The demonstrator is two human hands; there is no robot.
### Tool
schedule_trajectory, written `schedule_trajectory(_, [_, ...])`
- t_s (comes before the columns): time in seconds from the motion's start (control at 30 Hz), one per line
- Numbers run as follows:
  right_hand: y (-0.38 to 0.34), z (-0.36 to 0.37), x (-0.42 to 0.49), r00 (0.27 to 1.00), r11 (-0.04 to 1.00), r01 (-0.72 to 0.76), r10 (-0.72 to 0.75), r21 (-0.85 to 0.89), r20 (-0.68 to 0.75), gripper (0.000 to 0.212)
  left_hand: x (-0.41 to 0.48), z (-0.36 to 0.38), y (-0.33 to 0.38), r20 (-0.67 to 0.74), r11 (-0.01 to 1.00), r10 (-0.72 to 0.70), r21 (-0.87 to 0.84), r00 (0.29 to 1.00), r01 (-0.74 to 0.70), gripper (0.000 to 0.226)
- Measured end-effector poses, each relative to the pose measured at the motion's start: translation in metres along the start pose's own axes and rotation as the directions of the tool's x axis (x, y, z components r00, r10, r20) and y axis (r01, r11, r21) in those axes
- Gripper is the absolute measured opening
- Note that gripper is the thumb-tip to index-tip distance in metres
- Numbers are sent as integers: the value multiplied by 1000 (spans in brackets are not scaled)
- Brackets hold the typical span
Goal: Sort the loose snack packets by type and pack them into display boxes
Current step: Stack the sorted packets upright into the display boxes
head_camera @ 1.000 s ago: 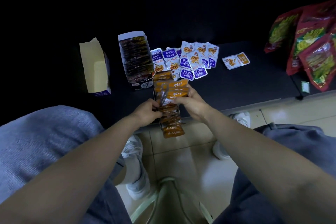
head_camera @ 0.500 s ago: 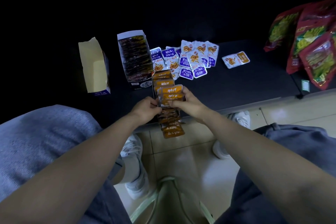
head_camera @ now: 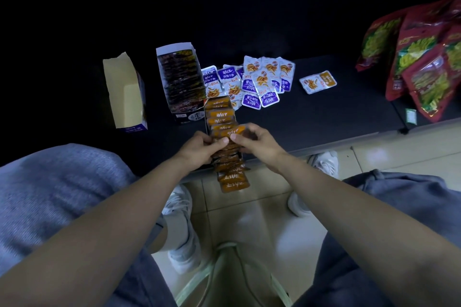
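A long row of orange snack packets [head_camera: 220,117] fills a display box at the near edge of the black shelf [head_camera: 324,117], and its near end overhangs the edge. My left hand [head_camera: 199,148] and my right hand [head_camera: 254,142] meet over the middle of the row. Both pinch one orange packet [head_camera: 233,131] that sits among the others. Behind the box lies a loose pile of purple packets [head_camera: 259,82]. A single orange packet [head_camera: 318,82] lies apart to the right.
A box of dark packets [head_camera: 180,77] stands left of the purple pile. An empty open box [head_camera: 124,92] lies further left. Large red bags [head_camera: 421,62] hang at the right. My knees, white shoes and the tiled floor [head_camera: 262,219] are below.
The fanned orange packets in my right hand have been pressed down into the row. My two hands have closed in on each other over the box.
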State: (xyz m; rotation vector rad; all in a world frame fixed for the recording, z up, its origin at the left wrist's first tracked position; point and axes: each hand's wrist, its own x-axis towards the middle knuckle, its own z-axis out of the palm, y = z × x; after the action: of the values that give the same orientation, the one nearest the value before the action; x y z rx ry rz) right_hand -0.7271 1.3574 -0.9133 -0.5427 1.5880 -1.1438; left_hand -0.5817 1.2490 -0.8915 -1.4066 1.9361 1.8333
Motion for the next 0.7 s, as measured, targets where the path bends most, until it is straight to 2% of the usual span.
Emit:
schedule_trajectory(0.2, [7,2,-1,1000,998,-28,28,-63,0,27,5,4,-5,31,1000,2,-14,1000,-1,25])
schedule_trajectory(0.37, [8,14,7,990,977,-139,135,-165,-37,53,6,1,-5,-18,993,-66,100,998,67,48])
schedule_trajectory(0.47, [6,15,6,976,967,-204,212,-155,40,80,5,5,-3,35,987,-159,-1,987,159,74])
schedule_trajectory(0.57, [1,11,2,971,969,-206,220,-138,94,73,6,8,0,113,979,-181,-74,977,190,88])
schedule_trajectory(0.7, [-7,9,-2,962,970,-244,244,-11,119,65,9,11,0,163,974,-162,-132,973,184,71])
